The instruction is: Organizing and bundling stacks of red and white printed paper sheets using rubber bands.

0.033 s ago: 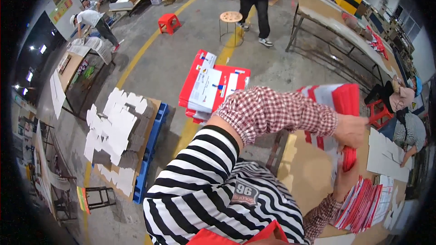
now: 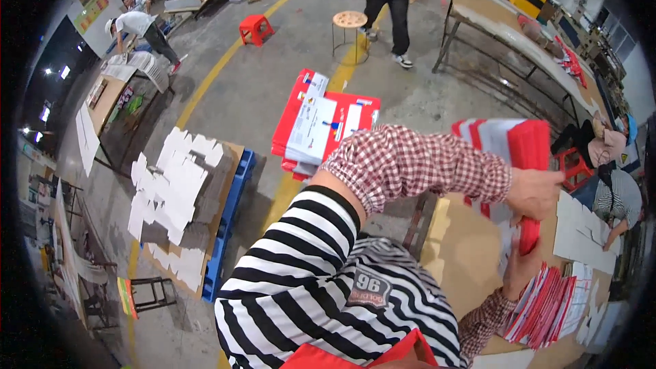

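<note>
Okay, left to right: far left, a co-worker in a white top (image 2: pixel 140 27) bends over a table (image 2: pixel 113 99). Nearer, a pile of white cardboard blanks (image 2: pixel 174 181) sits on brown board over a blue pallet (image 2: pixel 236 198). Red plastic stool (image 2: pixel 255 29) on the floor behind, beside a yellow line. Next, a stack of red-and-white printed packages (image 2: pixel 318 126), layers out of square, then a round-topped stool (image 2: pixel 349 20) and a standing co-worker in black (image 2: pixel 388 10). Wearer's left arm, checked oversleeve (image 2: pixel 417 164) over striped shirt, crosses to the work table (image 2: pixel 465 246), brown board top. Red-and-white bundle (image 2: pixel 527 147) is at that table, its upper end toward the far side, lower end between the hands. Right hand (image 2: pixel 523 270) pinches the red lower end, thumb along it. Left hand (image 2: pixel 534 193) lies against the bundle just above; its fingertips are unclear, so can't tell whether it grips or only presses. Fanned red-and-white sheets (image 2: pixel 543 307) lie just beside the right hand. Farther right, white cardboard sheet (image 2: pixel 581 232), with a co-worker in stripes (image 2: pixel 618 195) reaching onto it.
</note>
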Tool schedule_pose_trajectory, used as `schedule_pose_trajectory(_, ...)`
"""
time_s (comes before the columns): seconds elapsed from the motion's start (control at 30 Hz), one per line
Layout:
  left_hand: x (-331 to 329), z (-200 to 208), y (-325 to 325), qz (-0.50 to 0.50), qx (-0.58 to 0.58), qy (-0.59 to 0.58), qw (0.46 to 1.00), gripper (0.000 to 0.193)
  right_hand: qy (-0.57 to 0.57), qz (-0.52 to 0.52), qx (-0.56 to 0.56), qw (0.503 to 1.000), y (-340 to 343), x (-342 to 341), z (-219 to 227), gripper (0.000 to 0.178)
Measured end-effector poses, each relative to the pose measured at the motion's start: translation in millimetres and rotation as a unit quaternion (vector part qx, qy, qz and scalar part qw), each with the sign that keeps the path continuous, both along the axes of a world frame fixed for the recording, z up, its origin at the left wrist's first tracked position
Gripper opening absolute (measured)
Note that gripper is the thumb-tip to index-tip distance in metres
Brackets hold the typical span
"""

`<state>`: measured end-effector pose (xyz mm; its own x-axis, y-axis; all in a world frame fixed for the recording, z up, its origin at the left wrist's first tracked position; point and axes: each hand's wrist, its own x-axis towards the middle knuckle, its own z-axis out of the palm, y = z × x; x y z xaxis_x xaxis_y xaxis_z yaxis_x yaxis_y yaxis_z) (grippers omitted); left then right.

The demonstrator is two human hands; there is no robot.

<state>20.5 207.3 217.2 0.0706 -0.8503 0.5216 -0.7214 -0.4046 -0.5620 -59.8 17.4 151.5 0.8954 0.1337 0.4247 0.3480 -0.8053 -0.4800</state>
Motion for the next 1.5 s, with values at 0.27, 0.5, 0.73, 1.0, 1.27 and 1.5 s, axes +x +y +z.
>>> schedule_pose_trajectory(0.27,-26.4,16.2,244.6,0.232,-0.491,0.097,0.834,0.092,0.117,0.108,0.474,0.866,88.8,33.1,-11.1,0.040)
schedule_pose_trajectory(0.5,-103.6,-60.1,390.6,0.085,-0.670,0.580,0.455,0.038,0.435,0.191,0.584,0.658,262.6,55.0,-53.7,0.038)
schedule_pose_trajectory(0.73,-169.5,-133.6,476.8,0.325,-0.656,0.559,0.390,0.036,0.584,0.183,0.495,0.617,374.9,51.7,-143.0,0.041)
schedule_pose_trajectory(1.0,-205.0,-197.5,493.9,0.356,-0.661,0.522,0.404,0.026,0.611,0.146,0.436,0.644,403.5,26.3,-186.5,0.045)
schedule_pose_trajectory(1.27,-204.0,-208.5,487.7,0.370,-0.667,0.502,0.407,0.025,0.564,0.117,0.367,0.730,403.1,28.5,-175.7,0.053)
schedule_pose_trajectory(1.5,-208.7,-206.1,489.7,0.369,-0.683,0.511,0.369,0.026,0.497,0.124,0.282,0.812,408.0,27.3,-185.5,0.064)
